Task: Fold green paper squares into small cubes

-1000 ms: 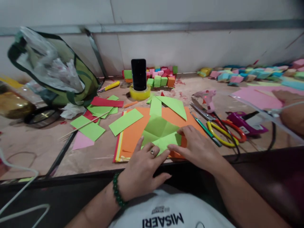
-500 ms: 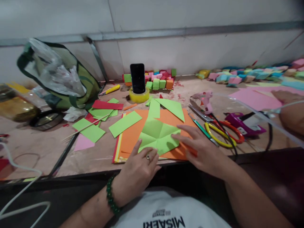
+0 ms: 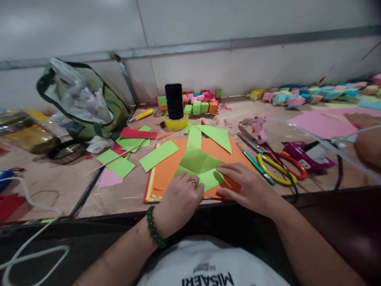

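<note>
A creased light-green paper square (image 3: 200, 166) lies on a stack of orange sheets (image 3: 166, 169) near the table's front edge. My left hand (image 3: 180, 198), with a ring and a green bead bracelet, rests on the paper's near left corner, its fingers curled and pressing down on a fold. My right hand (image 3: 242, 184) lies flat on the paper's near right side, fingers stretched out towards the left hand. The near edge of the paper is folded up under both hands.
Green strips (image 3: 159, 155) and a red strip (image 3: 137, 134) lie to the left. Scissors (image 3: 275, 165), a pink glue gun (image 3: 258, 125) and a purple one (image 3: 306, 155) lie at the right. A phone (image 3: 174, 101) stands in a yellow tape roll, with paper cubes (image 3: 202, 101) behind. Another person's hand (image 3: 367, 141) is at far right.
The green paper was lying open half a second ago; now its near edge is folded over, and both hands have come together on the fold. The camera has shifted slightly.
</note>
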### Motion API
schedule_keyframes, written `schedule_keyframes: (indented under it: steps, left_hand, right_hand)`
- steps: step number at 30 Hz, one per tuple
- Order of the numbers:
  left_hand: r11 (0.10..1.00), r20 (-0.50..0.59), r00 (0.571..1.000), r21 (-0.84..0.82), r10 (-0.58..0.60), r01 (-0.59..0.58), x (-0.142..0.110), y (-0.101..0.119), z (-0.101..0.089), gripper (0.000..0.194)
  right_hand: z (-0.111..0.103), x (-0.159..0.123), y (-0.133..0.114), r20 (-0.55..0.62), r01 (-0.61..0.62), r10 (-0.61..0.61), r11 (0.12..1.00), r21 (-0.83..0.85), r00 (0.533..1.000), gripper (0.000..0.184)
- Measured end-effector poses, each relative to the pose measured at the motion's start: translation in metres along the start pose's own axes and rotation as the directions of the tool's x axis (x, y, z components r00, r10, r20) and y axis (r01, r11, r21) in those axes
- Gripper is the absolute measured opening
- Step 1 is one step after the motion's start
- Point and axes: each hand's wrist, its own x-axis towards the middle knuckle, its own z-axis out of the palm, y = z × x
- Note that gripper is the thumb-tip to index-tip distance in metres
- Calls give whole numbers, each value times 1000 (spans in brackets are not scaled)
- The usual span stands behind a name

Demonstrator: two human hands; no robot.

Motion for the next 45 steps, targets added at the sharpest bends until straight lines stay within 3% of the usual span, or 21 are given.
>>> schedule_keyframes:
  steps: [7, 12, 15, 17, 21, 25, 30, 35, 39, 42, 45]
  left_hand:
    - [998, 39, 999, 54, 16, -18, 5, 2, -10, 12]
    - [1000, -87, 996, 16, 23, -22, 0, -19, -9, 16]
    - [1000, -39, 999, 1, -10, 10, -6, -29, -7, 19]
    - [998, -22, 998, 24, -50, 51, -8, -32, -4, 18]
    - [993, -3, 994, 48, -105, 105, -11, -29, 2, 16]
    - [989, 60, 988, 27, -145, 144, -9, -30, 4, 22]
    - [988, 131, 980, 48, -153, 148, -7, -34, 2, 19]
    - [981, 104, 976, 32, -192, 190, -7, -27, 5, 25]
    - [977, 70, 974, 19, -213, 212, -8, -17, 10, 35]
    - [975, 80, 973, -33, -218, 221, -12, -13, 12, 40]
    - [971, 16, 977, -109, -212, 212, -20, -13, 13, 39]
  right_hand:
    - [5, -1, 7, -42, 16, -17, 1000, -27, 999, 44]
    - [4, 4, 8, -122, 96, -129, 965, -243, 984, 20]
    - [4, 6, 3, -119, 125, -173, 935, -331, 978, 20]
    - [5, 7, -4, -90, 183, -219, 936, -302, 972, 21]
    - [9, 11, -18, -34, 244, -256, 947, -208, 966, 40]
    - [7, 21, -8, 44, 243, -240, 935, -260, 970, 52]
    - [2, 32, 15, 29, 263, -270, 897, -356, 962, 39]
    - [-4, 21, -2, -97, 299, -370, 857, -420, 924, 18]
    - [4, 8, -25, -48, 365, -409, 856, -368, 911, 18]
    - [16, 8, -34, -4, 394, -407, 887, -242, 914, 19]
    - [24, 12, -36, 16, 357, -357, 930, -88, 934, 20]
